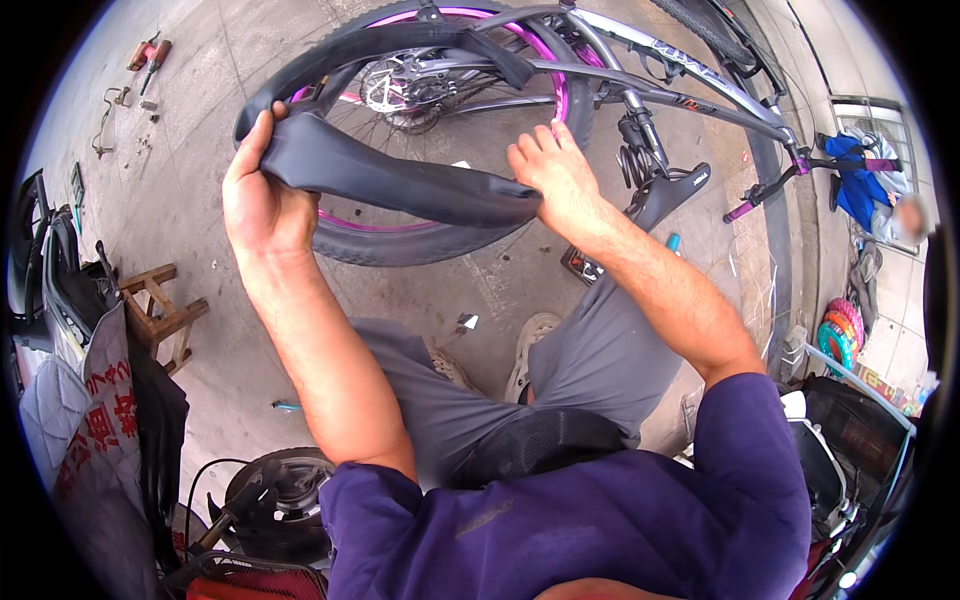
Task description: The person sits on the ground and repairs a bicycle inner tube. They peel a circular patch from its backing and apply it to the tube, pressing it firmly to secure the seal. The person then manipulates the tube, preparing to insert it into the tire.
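A black rubber inner tube (400,185), partly puffed up, stretches between my hands above the rear wheel of a bicycle. My left hand (268,200) is closed around its left bend, with the thumb on the near side. At the other end my right hand (555,175) grips the tube where it narrows and folds; the fingertips on the far side are partly hidden. The rest of the tube loops up and across the far side of the wheel. Below it lies the bicycle (690,75) on its side, its black tire (400,248) and purple rim (545,45) showing.
A small wooden stool (160,315) stands at left, near a parked scooter with a quilted cover (95,400). A red-and-black power tool (148,58) lies far left on the concrete. A small parts tray (580,266) sits by the saddle (675,197). Another person (860,185) is far right.
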The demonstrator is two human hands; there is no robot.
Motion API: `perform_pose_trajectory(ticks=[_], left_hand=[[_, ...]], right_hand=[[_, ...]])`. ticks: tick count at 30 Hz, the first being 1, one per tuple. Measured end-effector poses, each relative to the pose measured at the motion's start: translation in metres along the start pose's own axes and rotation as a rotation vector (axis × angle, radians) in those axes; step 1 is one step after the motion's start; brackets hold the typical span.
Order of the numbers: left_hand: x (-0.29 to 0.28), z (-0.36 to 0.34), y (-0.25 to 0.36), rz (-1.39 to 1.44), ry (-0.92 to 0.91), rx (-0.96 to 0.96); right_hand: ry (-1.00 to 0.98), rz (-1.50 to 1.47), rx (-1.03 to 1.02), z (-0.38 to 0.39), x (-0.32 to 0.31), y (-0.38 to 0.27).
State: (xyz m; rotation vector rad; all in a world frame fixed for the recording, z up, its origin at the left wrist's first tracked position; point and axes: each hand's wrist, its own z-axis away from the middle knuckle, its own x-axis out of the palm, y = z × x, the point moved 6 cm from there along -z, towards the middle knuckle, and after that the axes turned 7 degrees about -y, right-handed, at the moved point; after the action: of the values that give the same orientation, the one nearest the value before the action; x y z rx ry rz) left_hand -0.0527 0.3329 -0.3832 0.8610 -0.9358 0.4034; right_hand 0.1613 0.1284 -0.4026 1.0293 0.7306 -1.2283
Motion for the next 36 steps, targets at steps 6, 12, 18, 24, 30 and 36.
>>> perform_pose_trajectory(ticks=[6,12,18,24,30,36], left_hand=[[0.011,0.007,0.019,0.104,-0.257,-0.087],[-0.001,-0.006,0.031,0.168,-0.262,-0.059],[-0.011,0.001,0.045,0.278,-0.221,-0.039],[-0.004,-0.007,0.034,0.280,-0.254,-0.048],[-0.005,0.002,0.047,0.247,-0.269,-0.057],[0.009,0.004,0.039,0.227,-0.305,-0.073]], right_hand=[[0.199,-0.752,-0.387,0.002,-0.012,-0.098],[0.329,-0.973,-0.244,-0.022,0.011,-0.136],[0.139,-0.338,-0.270,0.018,0.002,-0.055],[0.275,-0.009,0.010,0.016,-0.006,0.026],[0.300,-0.570,-0.315,-0.002,-0.021,-0.113],[0.234,-0.424,-0.249,-0.029,0.014,-0.147]])
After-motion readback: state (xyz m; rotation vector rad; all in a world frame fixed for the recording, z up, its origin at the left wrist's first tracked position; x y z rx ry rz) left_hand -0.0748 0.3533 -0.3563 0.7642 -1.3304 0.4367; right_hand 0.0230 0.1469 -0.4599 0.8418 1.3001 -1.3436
